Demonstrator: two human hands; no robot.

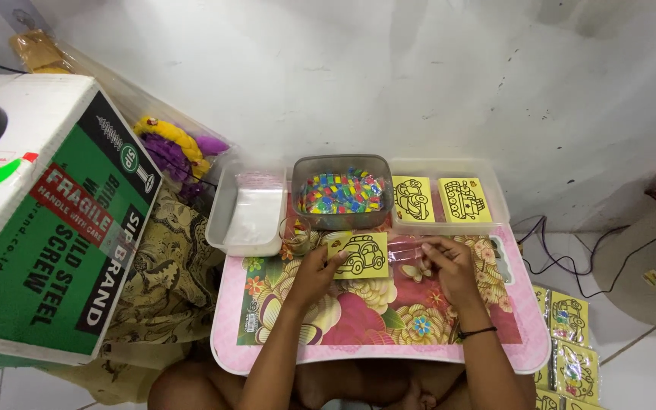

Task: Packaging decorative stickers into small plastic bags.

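My left hand [314,272] holds a yellow card with a black car outline [360,255] by its left edge, just above a small pink floral table [389,334]. To the card's right, my right hand [449,264] pinches a clear plastic sleeve [406,250] that lies on the table. Behind the card stands a grey tub [342,192] full of small multicoloured packets. A clear tray [449,197] to its right holds two more yellow outline cards.
A clear tub [248,212] of plastic bags sits at the table's back left. A big green and white cardboard box [47,220] stands to the left. Several packed yellow cards [569,342] lie on the floor at right, near black cables [563,258].
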